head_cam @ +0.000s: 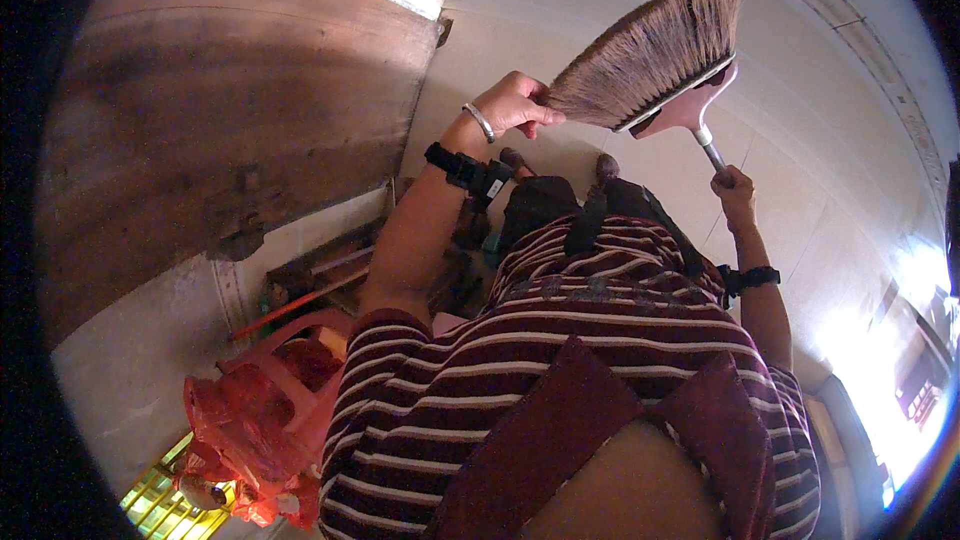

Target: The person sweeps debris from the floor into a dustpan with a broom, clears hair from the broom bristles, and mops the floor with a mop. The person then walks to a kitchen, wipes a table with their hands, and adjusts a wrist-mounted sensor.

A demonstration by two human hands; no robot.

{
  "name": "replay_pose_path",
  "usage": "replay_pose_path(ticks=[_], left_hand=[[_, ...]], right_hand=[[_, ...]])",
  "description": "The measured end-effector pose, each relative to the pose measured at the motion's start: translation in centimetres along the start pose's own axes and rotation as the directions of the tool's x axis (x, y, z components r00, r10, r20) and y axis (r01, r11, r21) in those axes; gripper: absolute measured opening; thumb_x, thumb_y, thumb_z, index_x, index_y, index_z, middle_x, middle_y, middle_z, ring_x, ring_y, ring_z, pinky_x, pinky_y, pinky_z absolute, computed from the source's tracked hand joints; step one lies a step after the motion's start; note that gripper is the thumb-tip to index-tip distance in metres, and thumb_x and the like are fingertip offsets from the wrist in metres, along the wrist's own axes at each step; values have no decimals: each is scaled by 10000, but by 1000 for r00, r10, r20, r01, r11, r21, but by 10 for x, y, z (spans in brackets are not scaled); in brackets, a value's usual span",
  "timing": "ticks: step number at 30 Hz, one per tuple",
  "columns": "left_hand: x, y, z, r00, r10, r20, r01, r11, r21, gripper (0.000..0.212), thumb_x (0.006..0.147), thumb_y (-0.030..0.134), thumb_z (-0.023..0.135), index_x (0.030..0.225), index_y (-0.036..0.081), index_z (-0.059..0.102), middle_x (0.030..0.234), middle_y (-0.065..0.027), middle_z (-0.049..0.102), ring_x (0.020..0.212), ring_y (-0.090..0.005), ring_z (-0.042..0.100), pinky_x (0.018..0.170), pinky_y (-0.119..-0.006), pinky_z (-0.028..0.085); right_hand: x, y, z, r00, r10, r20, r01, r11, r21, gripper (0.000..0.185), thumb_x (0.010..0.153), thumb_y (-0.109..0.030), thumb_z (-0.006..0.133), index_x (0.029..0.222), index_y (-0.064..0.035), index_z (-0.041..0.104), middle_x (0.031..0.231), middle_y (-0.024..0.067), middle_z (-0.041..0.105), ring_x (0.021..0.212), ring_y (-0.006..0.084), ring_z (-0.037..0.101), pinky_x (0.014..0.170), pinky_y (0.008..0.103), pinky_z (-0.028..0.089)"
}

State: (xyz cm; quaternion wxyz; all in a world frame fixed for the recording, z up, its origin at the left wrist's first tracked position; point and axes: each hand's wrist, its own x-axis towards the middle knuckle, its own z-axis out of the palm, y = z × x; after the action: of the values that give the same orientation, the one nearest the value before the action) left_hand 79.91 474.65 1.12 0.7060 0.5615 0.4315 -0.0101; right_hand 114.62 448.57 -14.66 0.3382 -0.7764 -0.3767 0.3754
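A broom with a wide head of brown bristles (pixel 652 52) is raised in front of me, its bristles pointing up and away. My right hand (pixel 733 195) grips the metal handle (pixel 714 154) just below the pinkish plastic broom socket (pixel 686 112). At the left corner of the head, my left hand (pixel 519 105) pinches the tips of the bristles between thumb and fingers. The lower part of the handle is hidden behind my right hand and arm.
A large brown wooden panel (pixel 240 105) stands to my left. Below it are a pink plastic chair (pixel 300 390) with red plastic bags (pixel 240 435) and a yellow rack (pixel 154 499). The pale tiled floor (pixel 772 165) extends ahead and right. Bright light enters at the lower right.
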Motion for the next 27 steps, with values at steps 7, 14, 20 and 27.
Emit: replay_pose_path(ticks=[7, 14, 20, 27], left_hand=[[-1, -3, -6, 997, -17, -79, 40, 953, 299, 156, 809, 119, 683, 832, -30, 643, 637, -38, 605, 451, -91, 528, 412, -227, 447], [-7, 11, -13, 985, 45, -167, -88, 962, -258, 403, 923, 328, 533, 922, -67, 615, 793, -164, 664, 656, -239, 668, 585, -335, 572], [4, 26, -25, 994, 109, -22, -105, 849, -517, 634, 919, 475, 473, 1082, -135, 521, 1026, -254, 619, 925, -330, 645, 775, -432, 545], [15, 16, -40, 934, 164, -319, -100, 973, 207, 537, 846, 363, 633, 1228, 4, 519, 1251, -199, 526, 1075, -342, 564, 837, -442, 505]], right_hand=[[5, 19, 2, 1000, 30, -10, -30, 1000, -3, 122, 732, -128, 640, 717, -39, 557, 601, 15, 482, 588, 112, 440, 540, 293, 372], [2, 34, 9, 979, 197, -61, -202, 975, -89, 107, 713, -132, 643, 738, -48, 581, 621, 23, 510, 598, 110, 480, 546, 283, 395], [2, 59, 4, 974, 202, -106, -220, 955, -201, 88, 708, -127, 637, 763, -61, 621, 638, 61, 584, 598, 143, 551, 553, 316, 436], [2, 95, 2, 973, 208, -97, -229, 898, -375, 59, 675, -120, 636, 677, -67, 612, 567, 47, 560, 532, 161, 548, 493, 321, 419]])
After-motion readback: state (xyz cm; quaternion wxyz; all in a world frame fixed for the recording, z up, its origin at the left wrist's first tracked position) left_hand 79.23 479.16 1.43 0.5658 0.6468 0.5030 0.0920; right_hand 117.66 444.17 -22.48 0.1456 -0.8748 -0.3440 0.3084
